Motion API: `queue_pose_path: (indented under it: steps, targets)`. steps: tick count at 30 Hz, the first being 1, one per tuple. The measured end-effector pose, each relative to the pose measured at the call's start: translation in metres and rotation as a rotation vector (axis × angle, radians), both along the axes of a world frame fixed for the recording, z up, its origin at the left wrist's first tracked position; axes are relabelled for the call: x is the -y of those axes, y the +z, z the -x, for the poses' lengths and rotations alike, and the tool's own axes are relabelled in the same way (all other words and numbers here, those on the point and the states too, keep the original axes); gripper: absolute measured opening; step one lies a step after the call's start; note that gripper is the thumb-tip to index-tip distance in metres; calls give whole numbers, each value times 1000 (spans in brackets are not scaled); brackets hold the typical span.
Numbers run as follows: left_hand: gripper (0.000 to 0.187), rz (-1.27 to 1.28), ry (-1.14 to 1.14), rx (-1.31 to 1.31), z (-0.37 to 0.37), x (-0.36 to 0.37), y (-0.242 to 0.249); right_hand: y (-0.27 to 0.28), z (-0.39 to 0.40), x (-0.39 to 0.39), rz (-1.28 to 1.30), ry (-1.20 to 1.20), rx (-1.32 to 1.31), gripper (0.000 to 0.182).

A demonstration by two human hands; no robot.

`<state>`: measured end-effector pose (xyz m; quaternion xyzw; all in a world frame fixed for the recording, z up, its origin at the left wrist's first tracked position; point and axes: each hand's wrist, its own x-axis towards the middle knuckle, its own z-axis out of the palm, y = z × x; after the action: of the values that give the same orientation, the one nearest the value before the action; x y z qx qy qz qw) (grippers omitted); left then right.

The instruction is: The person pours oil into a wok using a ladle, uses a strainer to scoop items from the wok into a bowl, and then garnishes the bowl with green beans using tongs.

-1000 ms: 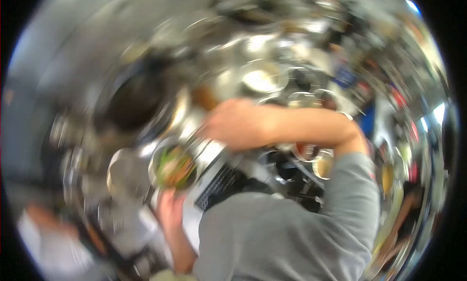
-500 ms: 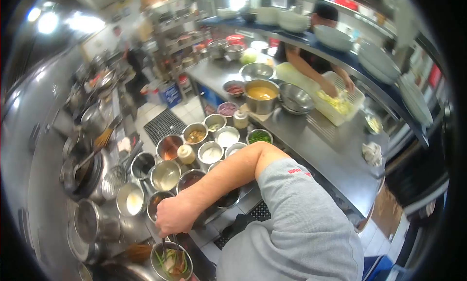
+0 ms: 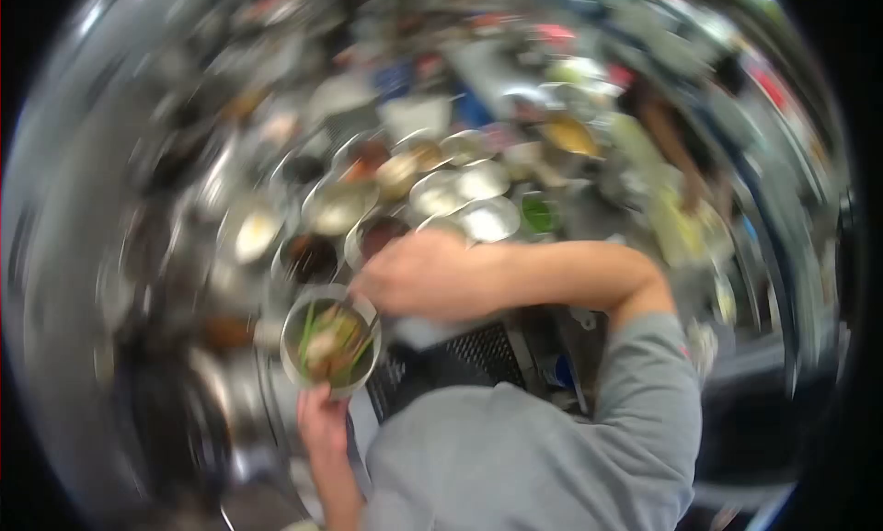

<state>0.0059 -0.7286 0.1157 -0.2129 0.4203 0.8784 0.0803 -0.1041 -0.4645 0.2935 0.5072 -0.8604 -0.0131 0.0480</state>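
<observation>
My left hand point(image 3: 322, 421) grips the near rim of a round metal bowl point(image 3: 288, 347) from below. Inside the bowl lies food point(image 3: 331, 338) with green stalks and pale and brown pieces, too smeared to name closely. My right hand point(image 3: 418, 278) is closed just beyond the bowl's far right edge, bent at the wrist. It holds a pair of tongs, whose dark tips blur at the rim of the bowl. Beside that hand stand a pot of dark red sauce point(image 3: 382, 237) and a pot of dark contents point(image 3: 313, 258).
Several metal pots, including one of white contents point(image 3: 487, 220) and one of chopped greens point(image 3: 539, 214), crowd ahead. A ladle-like pale pot point(image 3: 256, 235) is at left. Across the counter, another person's arm point(image 3: 676, 145) reaches toward a pale crate point(image 3: 704, 241). A black perforated mat point(image 3: 487, 356) lies below.
My view has swung and blurred. The bowl is now higher in view, and my left hand under it has come into sight. My right hand has shifted right, with the tongs drawn toward the rim.
</observation>
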Motion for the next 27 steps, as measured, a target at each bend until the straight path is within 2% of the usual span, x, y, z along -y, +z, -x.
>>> queue_pose_path:
  steps: [1, 2, 3, 5, 7, 11, 15, 20, 23, 27]
  targets:
    - [38, -38, 61, 21, -4, 4, -8, 0, 10, 4, 48, 37, -17, 52]
    - [30, -36, 109, 18, -3, -2, 10, 7, 16, 11, 1, 55, -100, 56]
    - [24, -36, 148, 13, -9, 5, 1, 13, 19, 18, 7, 69, -142, 57]
    - [22, -33, 191, -39, -28, 16, -21, 11, 27, 33, -1, 124, -114, 49]
    - [20, 10, 263, -73, -33, 16, -4, 8, 37, 54, -21, 161, -18, 42]
    - [19, 39, 433, -65, -43, 1, 21, 9, 57, 76, -57, 374, -50, 46]
    - [21, 70, 535, -63, -43, -8, 22, -3, 75, 96, -94, 525, -93, 50]
    - [24, 71, 604, -53, -34, -13, 24, -14, 97, 115, -48, 661, -176, 34]
    - [22, 68, 647, -44, -30, -17, 22, 5, 113, 122, -191, 629, -147, 50]
    - [20, 51, 669, -51, -19, -20, 28, 14, 154, 133, -91, 580, 153, 20]
